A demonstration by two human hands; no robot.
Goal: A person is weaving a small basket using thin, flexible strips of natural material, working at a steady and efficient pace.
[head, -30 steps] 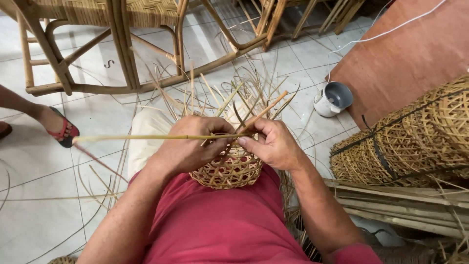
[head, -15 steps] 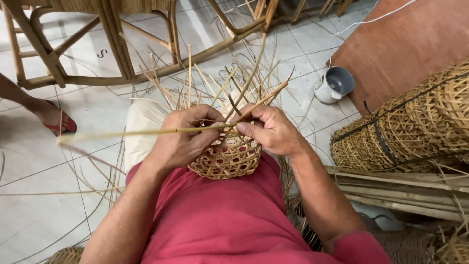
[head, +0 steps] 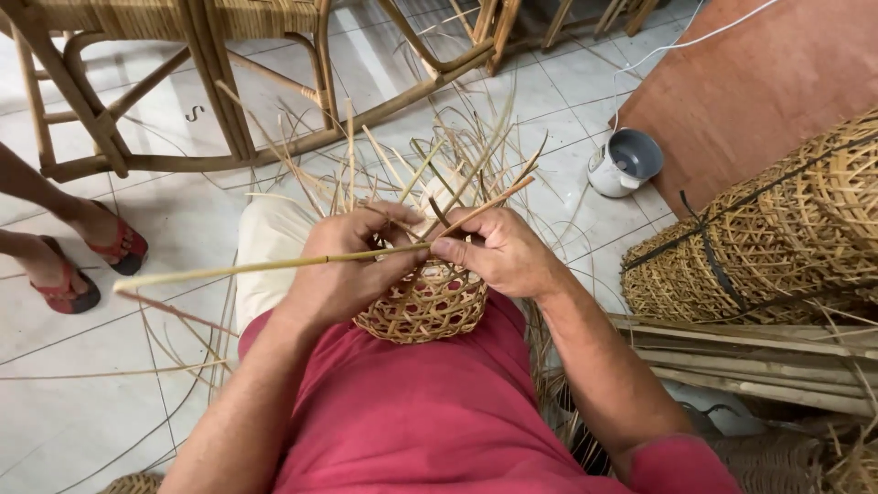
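Both hands cover the rim of the small woven basket [head: 422, 306], hiding where the long cane strip [head: 274, 265] enters the weave. The rattan chair [head: 183, 82] and stacked baskets [head: 768, 247] run past the frame's edges. Another person's sandalled feet [head: 91, 261] show only to the shins.

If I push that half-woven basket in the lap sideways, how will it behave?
The basket is probably light: its open lattice is thin strips with gaps. The loose strips fanning from its rim look springy, so they would likely flex and snag rather than stay put. Its rounded body may roll if the left hand and right hand let go.
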